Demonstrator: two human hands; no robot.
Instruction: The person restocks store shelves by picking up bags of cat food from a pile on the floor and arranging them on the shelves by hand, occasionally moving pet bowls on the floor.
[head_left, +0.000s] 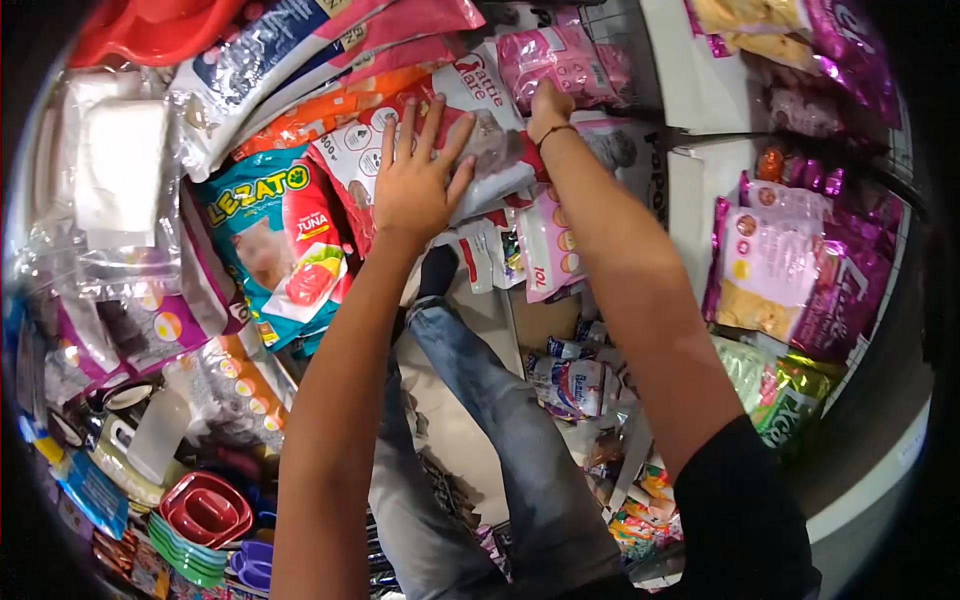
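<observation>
My left hand (415, 190) lies flat with fingers spread on a red and white pet food bag (355, 160) marked "attie mare". Further up and to the right, my right hand (549, 110) is closed at the lower edge of a pink plastic packet (550, 62); some of its fingers are hidden. Left of my left wrist stands a teal and red "Lezato" tuna bag (255, 235). Below my right wrist is a pink and white bag (542, 245). A grey and white bag (610, 145) sits just beyond that wrist.
Purple and pink packets (770, 250) fill a rack on the right, with a green packet (795, 405) below them. Red bowls (205, 510) and green bowls (185, 550) are stacked at lower left. A clear-wrapped white pack (122, 165) lies at left. Small bags (575, 385) stand near my legs.
</observation>
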